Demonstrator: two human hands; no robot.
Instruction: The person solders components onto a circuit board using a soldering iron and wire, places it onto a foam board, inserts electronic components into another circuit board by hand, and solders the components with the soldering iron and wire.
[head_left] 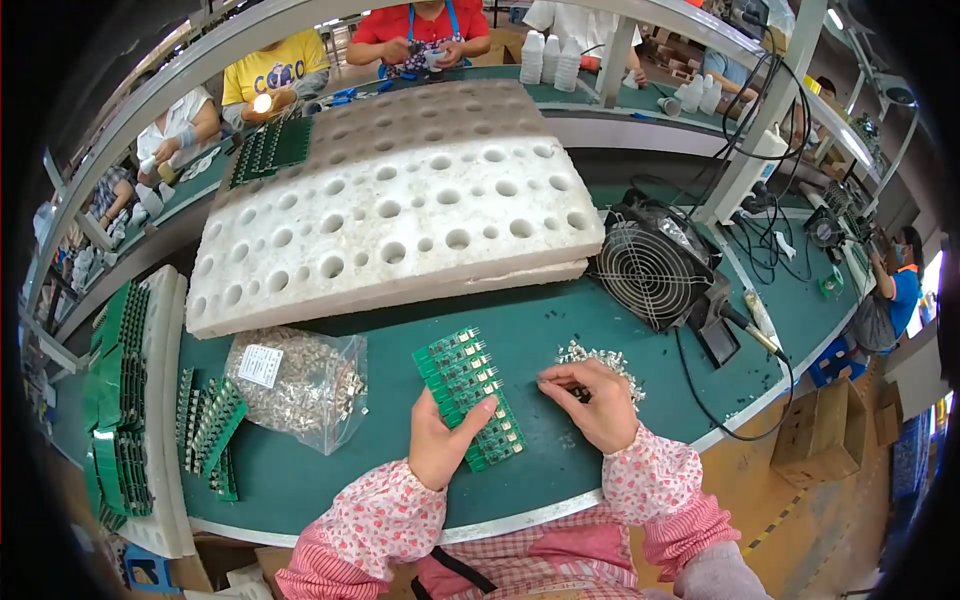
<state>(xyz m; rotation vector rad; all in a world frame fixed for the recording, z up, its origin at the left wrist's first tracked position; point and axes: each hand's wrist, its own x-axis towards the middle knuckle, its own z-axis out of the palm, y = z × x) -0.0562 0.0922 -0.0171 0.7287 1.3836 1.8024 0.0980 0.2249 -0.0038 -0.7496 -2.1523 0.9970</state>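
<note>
Clasped between the thumb and fingers of the left hand (445, 440) is a green circuit board panel (462, 372), tilted over the green tabletop (380, 490) in front of the person, its row of small pale components facing up. To its right, the right hand (600, 405) has thumb and forefinger pinched together; whether a tiny part sits between them is too small to tell. Just beyond that hand lies a loose pile of small metallic parts (622, 366). A clear plastic bag (290, 375) of similar-looking pieces rests left of the panel, with more green boards (213, 425) stacked beside it. Farther back stand a large white foam block (420, 225) full of round holes and, to its right, a black fan (650, 270) with a wire guard
</note>
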